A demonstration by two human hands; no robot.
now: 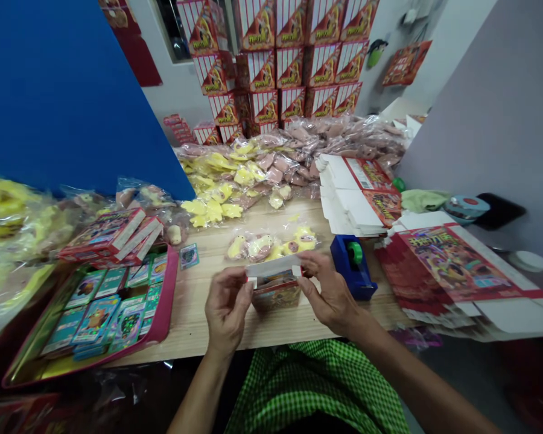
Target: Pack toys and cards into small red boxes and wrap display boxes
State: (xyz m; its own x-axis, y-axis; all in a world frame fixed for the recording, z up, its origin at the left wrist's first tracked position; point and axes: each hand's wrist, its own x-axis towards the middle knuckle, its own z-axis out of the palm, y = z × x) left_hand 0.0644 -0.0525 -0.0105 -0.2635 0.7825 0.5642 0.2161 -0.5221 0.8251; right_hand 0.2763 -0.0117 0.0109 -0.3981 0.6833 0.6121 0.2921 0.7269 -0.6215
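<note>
My hands hold a small printed cardboard box point(276, 293) just above the wooden tabletop point(199, 325). Its white flap point(271, 266) stands open at the top. My left hand point(228, 308) grips the box's left side with bent fingers, and my right hand point(329, 293) pinches the flap and right edge. Behind the box lies a clear bag of yellow squishy toys point(271, 244). A blue tape dispenser point(353, 267) with a green roll stands to the right of my right hand.
A pink-rimmed tray of blue-green cards point(108, 316) and several printed boxes stand at left. Flat box blanks point(457, 271) are stacked at right. Bagged toys point(253, 169) are heaped behind, before a wall of red display cartons point(276, 66) and a blue panel point(72, 90).
</note>
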